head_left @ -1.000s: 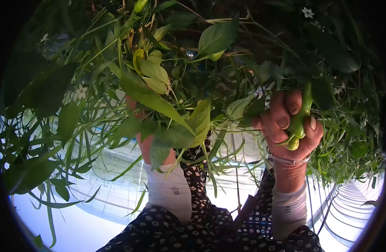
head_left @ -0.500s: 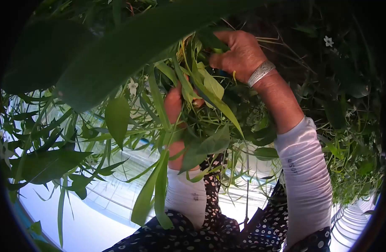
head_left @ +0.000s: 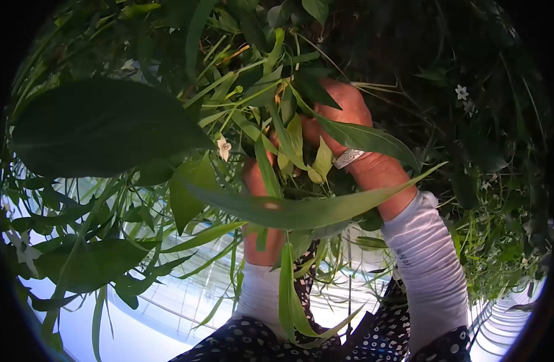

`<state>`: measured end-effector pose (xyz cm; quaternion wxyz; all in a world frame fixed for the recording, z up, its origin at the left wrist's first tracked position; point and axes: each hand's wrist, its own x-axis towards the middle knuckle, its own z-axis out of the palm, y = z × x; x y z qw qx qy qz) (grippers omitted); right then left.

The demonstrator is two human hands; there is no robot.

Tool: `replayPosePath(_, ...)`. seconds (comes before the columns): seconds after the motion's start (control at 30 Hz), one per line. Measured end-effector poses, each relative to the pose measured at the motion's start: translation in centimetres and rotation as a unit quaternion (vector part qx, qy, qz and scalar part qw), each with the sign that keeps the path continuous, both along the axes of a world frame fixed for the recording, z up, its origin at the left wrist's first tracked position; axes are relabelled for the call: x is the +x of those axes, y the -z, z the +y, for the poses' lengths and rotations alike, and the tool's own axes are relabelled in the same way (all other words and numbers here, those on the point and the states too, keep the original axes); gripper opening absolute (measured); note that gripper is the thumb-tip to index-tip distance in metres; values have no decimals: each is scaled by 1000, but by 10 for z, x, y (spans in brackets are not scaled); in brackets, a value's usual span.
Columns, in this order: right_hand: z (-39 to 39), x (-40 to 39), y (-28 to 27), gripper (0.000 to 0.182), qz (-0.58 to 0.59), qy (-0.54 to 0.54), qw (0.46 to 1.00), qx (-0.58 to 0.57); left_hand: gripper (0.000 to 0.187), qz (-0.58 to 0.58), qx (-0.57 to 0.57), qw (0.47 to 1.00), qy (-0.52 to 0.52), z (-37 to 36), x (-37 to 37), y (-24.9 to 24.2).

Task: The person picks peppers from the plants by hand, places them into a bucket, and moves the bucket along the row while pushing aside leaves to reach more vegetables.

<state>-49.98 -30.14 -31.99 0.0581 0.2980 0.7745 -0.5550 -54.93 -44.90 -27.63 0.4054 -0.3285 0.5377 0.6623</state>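
Among green leaves and stems (head_left: pixel 295 136) at the centre, my left hand (head_left: pixel 257 175) is mostly covered by foliage, so its fingers cannot be made out. My right hand (head_left: pixel 343 114), with a patterned silver bracelet (head_left: pixel 349 158) at the wrist, reaches into the same plants from the right. Its fingertips are hidden behind leaves, and whatever they touch does not show. A long narrow leaf (head_left: pixel 301 211) crosses in front of both forearms. A white flower (head_left: pixel 224 148) hangs just left of my left hand.
A large dark leaf (head_left: pixel 102 130) hangs close to the camera on the left. Dense plants surround both arms. Another white flower (head_left: pixel 461 92) is at the upper right. Patterned dark clothing (head_left: pixel 379 332) and pale sheeting (head_left: pixel 168 326) lie below.
Both hands have shifted lower in view. My right hand has turned and sunk further behind the leaves. A long leaf now crosses the forearms, and the big near leaf has moved left.
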Motion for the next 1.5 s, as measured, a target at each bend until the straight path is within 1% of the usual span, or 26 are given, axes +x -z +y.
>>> replayPosePath(0.17,19,-18,-9,33,-89,-190,974,91,25,75,-111,988,76,11,11,-6)
replayPosePath(0.2,19,-17,-15,18,-94,-108,988,65,25,97,-157,977,108,14,14,-8)
replayPosePath(0.27,17,-13,-18,16,-103,-94,988,66,25,121,-212,959,144,17,18,-8)
replayPosePath(0.33,12,0,-17,20,-51,-9,995,85,27,104,-94,988,63,11,13,-1)
replayPosePath(0.43,44,26,-4,23,-41,82,991,97,57,259,-51,908,325,20,11,-14)
replayPosePath(0.5,78,41,-22,20,-90,322,910,-245,65,198,-5,919,341,33,24,-19)
replayPosePath(0.53,86,39,-38,20,-92,321,910,-247,68,167,28,933,317,40,33,-22)
replayPosePath(0.57,91,38,-57,18,-34,306,882,-356,67,107,89,936,323,52,33,-28)
replayPosePath(0.6,93,36,-73,17,25,287,841,-459,64,189,16,855,483,54,30,-32)
replayPosePath(0.67,61,16,-84,20,10,130,879,-459,61,258,-60,736,623,45,37,-35)
replayPosePath(0.7,41,10,-76,22,41,49,888,-455,56,193,-19,812,550,35,51,-33)
replayPosePath(0.73,37,-4,-72,27,-27,-126,923,-364,53,160,3,845,510,33,53,-32)
replayPosePath(0.77,25,-10,-57,20,-13,-182,968,-174,51,127,23,875,467,34,53,-33)
replayPosePath(0.83,42,-7,-12,24,-100,-202,974,-26,50,195,-84,576,790,47,43,-29)
replayPosePath(0.87,57,-2,16,26,-117,-208,970,49,51,316,-89,716,616,63,35,-36)
replayPosePath(0.9,79,-1,37,30,-131,-238,956,110,51,315,-88,718,615,60,34,-32)
replayPosePath(0.97,106,1,60,37,-60,-217,958,177,55,278,-156,812,490,43,31,-23)
replayPosePath(1.0,111,2,69,31,-59,-187,961,194,55,276,-154,812,490,39,31,-17)
replayPosePath(1.07,118,-13,51,25,-55,-158,964,208,55,220,-165,905,326,29,32,-10)
replayPosePath(1.13,119,-17,20,20,-74,-39,985,-149,55,212,-216,908,290,31,28,-10)
replayPosePath(1.17,108,-13,10,20,-74,-41,985,-149,54,206,-264,908,252,26,27,-8)
replayPosePath(1.23,94,-1,-10,31,-35,-14,939,-343,49,224,-266,911,222,23,25,-5)
replayPosePath(1.3,64,-1,-31,26,-77,-58,928,-359,41,252,-266,915,166,16,22,-4)
replayPosePath(1.37,26,2,-12,23,-48,-137,987,-63,42,226,-273,922,156,18,21,-5)
replayPosePath(1.4,13,-1,-1,24,-82,-156,984,7,45,198,-234,942,138,19,20,-4)
replayPosePath(1.5,-20,4,27,28,-123,-135,981,63,52,146,-211,961,101,21,30,-7)
